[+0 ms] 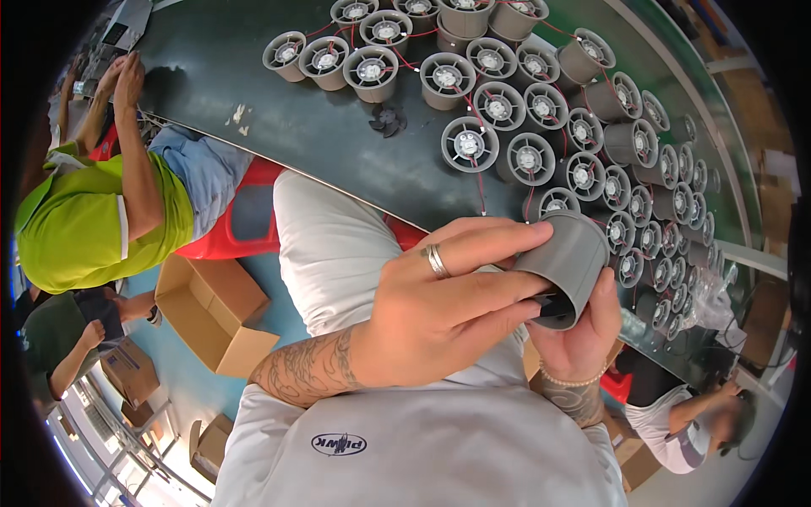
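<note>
Above my lap I hold a grey cylindrical fan housing [568, 258], tilted on its side. My right hand [585, 325], with a beaded bracelet at the wrist, grips it from below and the right. From the left comes my left hand [448, 291], wearing rings: its index finger rests on the upper rim while other fingers reach to the open end. Something black shows inside that opening, mostly hidden by the fingers. On the table beyond lies a loose black fan blade wheel [388, 121].
Many similar grey fan housings [470, 145] with red wires crowd the dark green table [287, 127]. At left sits a person in a lime shirt [101, 215]; another works at lower right [676, 422]. An open cardboard box [211, 317] stands on the floor.
</note>
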`<state>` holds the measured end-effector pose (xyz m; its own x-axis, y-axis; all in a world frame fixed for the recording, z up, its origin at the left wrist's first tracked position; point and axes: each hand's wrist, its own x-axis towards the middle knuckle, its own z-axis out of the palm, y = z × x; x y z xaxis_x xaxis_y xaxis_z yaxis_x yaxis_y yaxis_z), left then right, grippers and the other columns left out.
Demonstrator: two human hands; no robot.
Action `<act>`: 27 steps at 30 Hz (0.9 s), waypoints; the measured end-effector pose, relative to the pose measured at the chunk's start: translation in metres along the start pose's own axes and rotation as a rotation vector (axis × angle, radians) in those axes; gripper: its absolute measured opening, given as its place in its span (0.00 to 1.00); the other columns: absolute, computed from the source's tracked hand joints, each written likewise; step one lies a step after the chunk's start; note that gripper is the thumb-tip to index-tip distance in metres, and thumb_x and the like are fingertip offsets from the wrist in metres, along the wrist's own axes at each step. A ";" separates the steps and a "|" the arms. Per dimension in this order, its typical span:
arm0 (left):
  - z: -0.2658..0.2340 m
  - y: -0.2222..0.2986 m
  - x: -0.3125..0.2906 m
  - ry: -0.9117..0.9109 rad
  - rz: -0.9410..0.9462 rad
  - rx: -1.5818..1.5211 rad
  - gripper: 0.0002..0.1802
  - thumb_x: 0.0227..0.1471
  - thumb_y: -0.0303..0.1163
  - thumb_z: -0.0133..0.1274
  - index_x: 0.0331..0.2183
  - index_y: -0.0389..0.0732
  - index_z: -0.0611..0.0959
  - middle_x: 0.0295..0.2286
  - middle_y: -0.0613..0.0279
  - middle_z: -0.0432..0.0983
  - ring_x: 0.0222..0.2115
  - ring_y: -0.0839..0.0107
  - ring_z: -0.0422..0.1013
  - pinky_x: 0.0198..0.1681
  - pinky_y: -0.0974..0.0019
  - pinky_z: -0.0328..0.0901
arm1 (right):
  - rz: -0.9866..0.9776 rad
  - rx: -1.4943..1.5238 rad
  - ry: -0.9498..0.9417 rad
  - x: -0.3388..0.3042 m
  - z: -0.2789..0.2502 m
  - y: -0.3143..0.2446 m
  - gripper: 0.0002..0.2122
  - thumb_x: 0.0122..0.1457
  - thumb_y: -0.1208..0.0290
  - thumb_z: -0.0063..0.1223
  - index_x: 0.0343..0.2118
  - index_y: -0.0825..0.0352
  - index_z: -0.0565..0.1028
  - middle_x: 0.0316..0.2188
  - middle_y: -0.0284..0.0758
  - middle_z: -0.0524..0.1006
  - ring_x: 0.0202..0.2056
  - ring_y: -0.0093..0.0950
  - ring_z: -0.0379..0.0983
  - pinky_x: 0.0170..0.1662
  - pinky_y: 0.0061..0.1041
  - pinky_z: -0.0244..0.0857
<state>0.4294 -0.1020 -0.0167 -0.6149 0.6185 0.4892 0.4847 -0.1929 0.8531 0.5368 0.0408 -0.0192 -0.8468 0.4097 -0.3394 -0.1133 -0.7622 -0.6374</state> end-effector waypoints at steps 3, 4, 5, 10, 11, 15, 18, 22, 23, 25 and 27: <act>-0.001 0.000 -0.001 0.036 -0.024 -0.044 0.11 0.32 0.17 0.62 0.24 0.31 0.79 0.43 0.43 0.72 0.40 0.52 0.72 0.40 0.59 0.69 | -0.030 -0.031 0.009 0.000 0.001 0.001 0.16 0.57 0.62 0.54 0.40 0.72 0.70 0.17 0.21 0.62 0.15 0.10 0.47 0.17 0.13 0.39; -0.001 0.001 -0.001 0.036 -0.025 -0.044 0.11 0.32 0.17 0.62 0.24 0.31 0.79 0.43 0.43 0.72 0.40 0.52 0.72 0.40 0.59 0.69 | -0.055 -0.063 0.010 -0.001 0.001 0.001 0.17 0.56 0.62 0.54 0.39 0.72 0.70 0.17 0.22 0.63 0.15 0.10 0.48 0.17 0.13 0.39; 0.000 0.001 -0.002 0.049 -0.034 -0.073 0.12 0.32 0.16 0.62 0.25 0.32 0.79 0.43 0.43 0.73 0.40 0.52 0.72 0.39 0.59 0.69 | -0.054 -0.063 0.010 -0.001 0.003 0.000 0.17 0.56 0.62 0.54 0.39 0.72 0.70 0.17 0.22 0.63 0.15 0.10 0.48 0.17 0.13 0.39; 0.001 -0.007 -0.010 0.050 -0.036 -0.298 0.17 0.35 0.15 0.61 0.32 0.33 0.76 0.46 0.43 0.69 0.46 0.54 0.69 0.43 0.59 0.68 | -0.116 -0.277 -0.034 -0.003 0.004 -0.011 0.19 0.51 0.60 0.61 0.35 0.73 0.72 0.20 0.26 0.71 0.17 0.11 0.57 0.19 0.13 0.48; 0.000 -0.006 -0.010 0.028 -0.096 -0.389 0.20 0.36 0.14 0.61 0.36 0.33 0.75 0.49 0.43 0.66 0.50 0.55 0.65 0.46 0.58 0.66 | -0.117 -0.277 -0.035 -0.003 0.004 -0.013 0.19 0.51 0.60 0.61 0.35 0.73 0.72 0.20 0.26 0.71 0.17 0.11 0.57 0.19 0.13 0.48; -0.005 0.002 -0.003 -0.159 -0.314 -0.634 0.31 0.37 0.14 0.59 0.47 0.32 0.70 0.56 0.44 0.55 0.55 0.57 0.58 0.52 0.57 0.62 | -0.056 -0.370 -0.118 -0.002 -0.001 -0.018 0.22 0.48 0.59 0.64 0.35 0.76 0.74 0.26 0.32 0.76 0.22 0.17 0.69 0.25 0.16 0.60; -0.014 0.000 0.000 -0.275 -0.265 -0.560 0.32 0.38 0.14 0.59 0.49 0.32 0.70 0.55 0.45 0.56 0.51 0.58 0.63 0.50 0.59 0.63 | 0.011 -0.400 -0.156 -0.001 -0.005 -0.020 0.23 0.47 0.58 0.64 0.36 0.77 0.75 0.27 0.34 0.77 0.25 0.18 0.71 0.27 0.17 0.63; -0.010 0.006 -0.001 -0.276 -0.303 -0.434 0.30 0.38 0.15 0.59 0.48 0.31 0.71 0.53 0.46 0.58 0.47 0.62 0.66 0.50 0.62 0.63 | 0.051 -0.384 -0.174 0.001 0.002 -0.020 0.21 0.49 0.61 0.63 0.37 0.77 0.75 0.23 0.32 0.77 0.23 0.16 0.70 0.25 0.15 0.61; -0.008 0.007 -0.002 -0.248 -0.302 -0.372 0.31 0.39 0.15 0.59 0.48 0.31 0.71 0.53 0.46 0.58 0.48 0.63 0.66 0.50 0.62 0.63 | 0.075 -0.331 -0.158 0.002 0.005 -0.021 0.20 0.50 0.62 0.62 0.37 0.77 0.75 0.21 0.30 0.76 0.21 0.15 0.68 0.24 0.14 0.60; -0.003 0.007 -0.004 -0.204 -0.346 -0.411 0.30 0.40 0.17 0.59 0.48 0.31 0.70 0.52 0.47 0.60 0.48 0.62 0.66 0.49 0.63 0.64 | 0.103 -0.331 -0.158 0.006 0.003 -0.027 0.18 0.51 0.64 0.61 0.37 0.77 0.75 0.19 0.28 0.74 0.19 0.14 0.65 0.22 0.14 0.57; 0.000 0.001 0.004 -0.177 -0.374 -0.459 0.29 0.41 0.19 0.58 0.48 0.30 0.70 0.52 0.47 0.61 0.48 0.61 0.66 0.49 0.63 0.64 | 0.109 -0.334 -0.150 0.008 0.007 -0.038 0.17 0.52 0.66 0.59 0.37 0.76 0.75 0.17 0.26 0.71 0.18 0.12 0.63 0.20 0.13 0.54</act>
<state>0.4273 -0.0999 -0.0142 -0.5596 0.8172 0.1380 -0.0851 -0.2223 0.9713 0.5305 0.0694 0.0068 -0.9139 0.2384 -0.3284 0.1365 -0.5815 -0.8020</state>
